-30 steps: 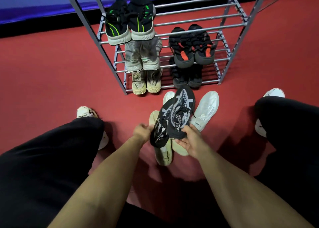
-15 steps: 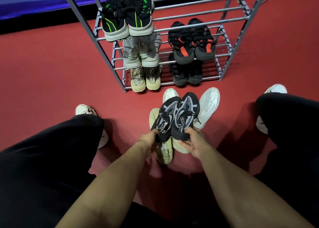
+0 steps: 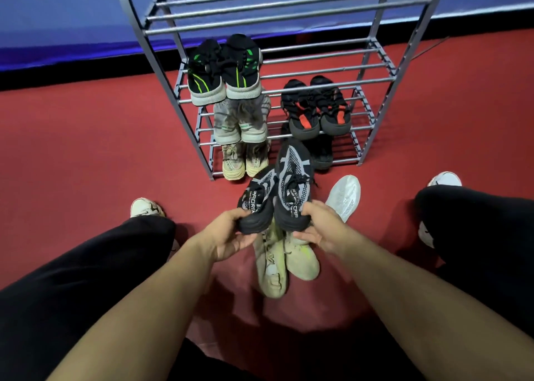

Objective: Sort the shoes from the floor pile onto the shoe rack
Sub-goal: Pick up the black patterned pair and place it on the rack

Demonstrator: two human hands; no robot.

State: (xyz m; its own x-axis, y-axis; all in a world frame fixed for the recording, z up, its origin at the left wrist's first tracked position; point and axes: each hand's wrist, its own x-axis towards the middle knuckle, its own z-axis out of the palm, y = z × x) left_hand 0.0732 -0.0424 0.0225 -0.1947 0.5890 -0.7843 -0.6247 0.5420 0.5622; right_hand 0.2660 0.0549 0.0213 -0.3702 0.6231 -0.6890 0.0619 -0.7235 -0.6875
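My left hand (image 3: pixel 229 235) grips the heel of one black-and-grey knit sneaker (image 3: pixel 258 198). Its mate (image 3: pixel 293 184) is held by the heel in my right hand (image 3: pixel 319 227). Both sneakers are lifted above the floor pile with toes pointing at the grey metal shoe rack (image 3: pixel 375 71). Under them lie two cream sneakers (image 3: pixel 289 265) and a white sneaker (image 3: pixel 345 194). On the rack sit black-and-green sneakers (image 3: pixel 224 71), grey worn sneakers (image 3: pixel 241 120), beige sneakers (image 3: pixel 242 161), black-and-orange sandals (image 3: pixel 316 109) and a dark pair (image 3: pixel 322 152), partly hidden.
The floor is red carpet (image 3: pixel 86 149). My black-trousered knees (image 3: pixel 72 279) flank the pile, with my white shoes (image 3: pixel 146 207) on either side. A blue wall with a black skirting (image 3: pixel 57 71) runs behind the rack. The rack's top shelf and the right of its second shelf hold nothing.
Both hands have raised the black-and-grey pair and carried it forward toward the rack. The camera has tilted up, showing more of the rack's upper shelves.
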